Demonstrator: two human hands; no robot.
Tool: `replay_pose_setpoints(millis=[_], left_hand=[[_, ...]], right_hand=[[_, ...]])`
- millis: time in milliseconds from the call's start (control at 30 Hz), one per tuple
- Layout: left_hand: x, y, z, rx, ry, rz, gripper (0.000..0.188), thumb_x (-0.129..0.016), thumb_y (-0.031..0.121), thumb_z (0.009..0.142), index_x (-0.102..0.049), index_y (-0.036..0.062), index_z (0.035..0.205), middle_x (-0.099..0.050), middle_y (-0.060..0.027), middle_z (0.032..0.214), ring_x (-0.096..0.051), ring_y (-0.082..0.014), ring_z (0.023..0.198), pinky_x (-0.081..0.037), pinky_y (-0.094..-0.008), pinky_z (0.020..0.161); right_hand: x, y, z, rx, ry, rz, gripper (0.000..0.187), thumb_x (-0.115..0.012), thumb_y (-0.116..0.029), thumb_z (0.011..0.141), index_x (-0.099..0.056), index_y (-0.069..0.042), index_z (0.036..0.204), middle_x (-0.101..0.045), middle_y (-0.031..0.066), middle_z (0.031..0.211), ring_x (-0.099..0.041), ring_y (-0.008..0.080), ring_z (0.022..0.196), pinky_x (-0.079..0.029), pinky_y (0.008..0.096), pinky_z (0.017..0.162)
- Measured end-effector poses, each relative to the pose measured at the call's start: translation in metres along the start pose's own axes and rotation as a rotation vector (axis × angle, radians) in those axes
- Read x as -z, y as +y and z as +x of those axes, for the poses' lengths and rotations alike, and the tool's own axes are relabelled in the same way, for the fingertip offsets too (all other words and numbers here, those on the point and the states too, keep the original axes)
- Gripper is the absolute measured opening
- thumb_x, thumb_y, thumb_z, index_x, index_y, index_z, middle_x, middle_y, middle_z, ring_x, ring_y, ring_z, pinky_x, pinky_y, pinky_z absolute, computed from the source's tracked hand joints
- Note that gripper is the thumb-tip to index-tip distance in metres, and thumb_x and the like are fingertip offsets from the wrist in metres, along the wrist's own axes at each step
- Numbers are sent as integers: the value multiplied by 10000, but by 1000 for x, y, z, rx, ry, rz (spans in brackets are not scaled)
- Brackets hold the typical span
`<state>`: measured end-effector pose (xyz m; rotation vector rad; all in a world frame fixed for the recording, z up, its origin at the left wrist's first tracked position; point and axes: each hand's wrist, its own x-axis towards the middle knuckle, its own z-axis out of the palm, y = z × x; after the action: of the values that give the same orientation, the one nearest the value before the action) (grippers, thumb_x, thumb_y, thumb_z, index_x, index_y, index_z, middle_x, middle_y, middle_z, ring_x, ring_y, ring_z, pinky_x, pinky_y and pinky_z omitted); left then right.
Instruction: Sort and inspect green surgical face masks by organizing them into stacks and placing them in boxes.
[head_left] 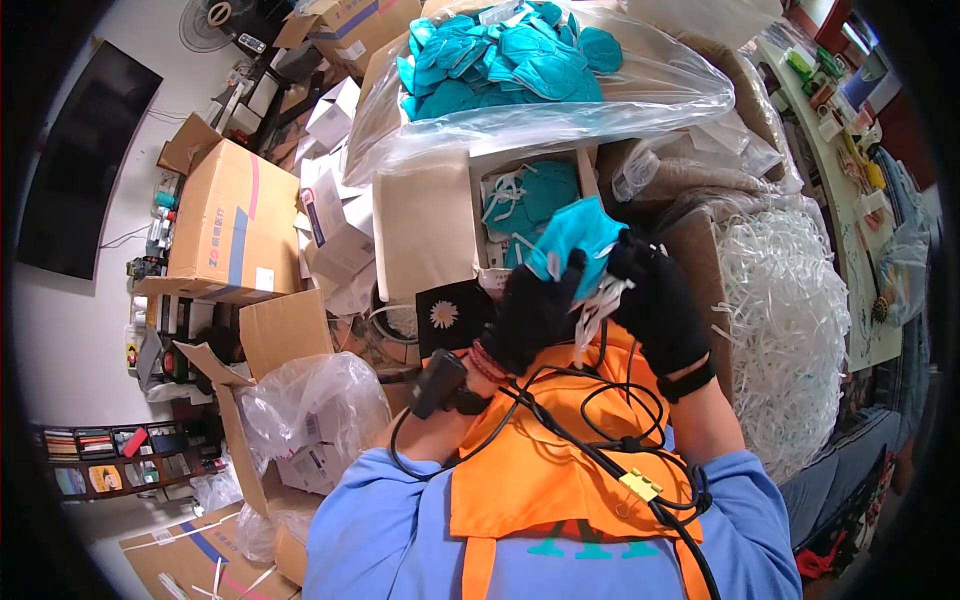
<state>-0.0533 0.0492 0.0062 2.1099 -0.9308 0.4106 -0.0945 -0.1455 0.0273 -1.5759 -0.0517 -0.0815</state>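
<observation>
Both my hands wear black gloves and are raised in front of my orange apron. Between them is a teal face mask (578,238) with white straps (598,308) hanging below it. My left hand (535,312) is closed on the mask's lower left side. My right hand (662,305) is closed at its right edge, by the straps; its fingertips are partly hidden. Just beyond my hands stands an open small box (425,220) with more teal masks (545,190) and white straps inside.
A plastic-lined carton of loose teal masks (520,60) stands at the far side. White strap strands (785,330) fill a bag at right. Cardboard boxes (235,220) and small white boxes (340,220) crowd the left. Black cables (590,450) cross my apron.
</observation>
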Motion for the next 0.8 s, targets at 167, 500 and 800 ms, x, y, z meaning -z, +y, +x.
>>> replay_pose_setpoints(millis=[167, 500, 800], left_hand=[[-34, 26, -46, 35, -4, -36, 487, -636, 186, 837, -508, 27, 1279, -582, -228, 1097, -604, -401, 875, -498, -461, 733], [20, -53, 111, 548, -35, -561, 313, -582, 263, 877, -591, 54, 1111, -583, -95, 696, -534, -206, 525, -438, -344, 492], [18, -118, 207, 833, -205, -1404, 616, -646, 479, 865, -503, 34, 1266, -601, -139, 1204, -573, -256, 1113, -480, -384, 919]], right_hand=[[108, 35, 23, 41, 518, 428, 370, -552, -112, 903, -520, -51, 1267, -590, 50, 1148, -580, 187, 990, -486, 317, 846], [167, -27, -5, 75, 358, -626, 617, -590, 98, 728, -507, -9, 1329, -560, 129, 1317, -534, 189, 1208, -404, 288, 1014], [65, -38, 6, -105, 217, -217, 419, -656, 17, 756, -564, -6, 1164, -619, 34, 900, -603, 150, 886, -496, 269, 759]])
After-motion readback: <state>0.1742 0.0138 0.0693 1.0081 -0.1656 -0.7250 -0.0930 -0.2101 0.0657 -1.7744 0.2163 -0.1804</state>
